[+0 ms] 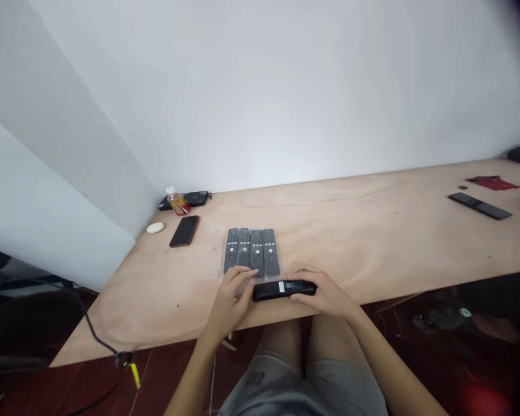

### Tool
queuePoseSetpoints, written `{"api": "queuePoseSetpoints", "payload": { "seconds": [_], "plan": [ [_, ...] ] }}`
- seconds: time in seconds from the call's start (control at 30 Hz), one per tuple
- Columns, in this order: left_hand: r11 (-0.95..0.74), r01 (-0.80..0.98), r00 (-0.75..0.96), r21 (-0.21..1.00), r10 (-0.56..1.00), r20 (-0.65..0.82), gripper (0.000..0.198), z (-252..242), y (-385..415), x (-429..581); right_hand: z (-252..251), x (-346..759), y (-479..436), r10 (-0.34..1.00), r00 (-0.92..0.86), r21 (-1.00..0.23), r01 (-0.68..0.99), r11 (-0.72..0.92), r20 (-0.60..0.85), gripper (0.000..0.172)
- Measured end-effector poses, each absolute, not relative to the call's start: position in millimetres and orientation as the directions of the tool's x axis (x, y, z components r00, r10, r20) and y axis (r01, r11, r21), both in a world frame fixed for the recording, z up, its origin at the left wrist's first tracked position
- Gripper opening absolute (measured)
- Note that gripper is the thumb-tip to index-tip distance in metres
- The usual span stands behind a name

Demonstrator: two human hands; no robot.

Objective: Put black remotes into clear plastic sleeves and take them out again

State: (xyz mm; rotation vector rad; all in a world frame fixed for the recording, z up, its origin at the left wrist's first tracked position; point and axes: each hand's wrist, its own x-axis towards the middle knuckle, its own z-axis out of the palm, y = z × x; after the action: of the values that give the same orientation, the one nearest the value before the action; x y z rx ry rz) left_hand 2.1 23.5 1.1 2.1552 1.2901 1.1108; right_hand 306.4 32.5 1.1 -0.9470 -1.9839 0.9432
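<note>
A black remote control (pixel 268 290) lies back side up near the table's front edge, a white label on its back. My right hand (pixel 318 289) is closed around its right end, with fingers along the far side and thumb along the near side. By the remote's left end, my left hand (pixel 234 294) has its fingers and thumb drawn together in a pinch. What they pinch is hard to make out; hazy clear plastic shows around them. Just beyond my hands, several dark remotes (pixel 257 248) lie side by side, buttons up, and appear to be in clear plastic sleeves.
At the left stand a bottle (pixel 179 203), a black device (pixel 197 199), a phone (pixel 184 231) and a white round object (pixel 155 227). Far right on the wooden table (pixel 351 225) are a dark flat slab (pixel 479 205) and a red item (pixel 496 182). A cable (pixel 95 332) hangs at left.
</note>
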Motion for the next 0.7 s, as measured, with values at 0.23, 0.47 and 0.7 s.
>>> {"api": "queuePoseSetpoints", "payload": {
  "seconds": [0.23,0.47,0.7],
  "plan": [
    [-0.344,0.815,0.056,0.467,0.848,0.527,0.027,-11,41,-81,-1,305,33,0.876,-0.370,-0.861,0.281,0.423,0.310,0.029],
    [-0.257,0.798,-0.052,0.545,0.872,0.487,0.020,-1,29,-79,-2,306,32,0.907,-0.320,-0.878,0.301,0.372,0.274,0.028],
    [-0.244,0.611,-0.137,0.753,0.904,0.404,0.017,-5,4,-11,-3,311,32,0.920,-0.312,-0.905,0.275,0.325,0.235,0.031]
  ]
}}
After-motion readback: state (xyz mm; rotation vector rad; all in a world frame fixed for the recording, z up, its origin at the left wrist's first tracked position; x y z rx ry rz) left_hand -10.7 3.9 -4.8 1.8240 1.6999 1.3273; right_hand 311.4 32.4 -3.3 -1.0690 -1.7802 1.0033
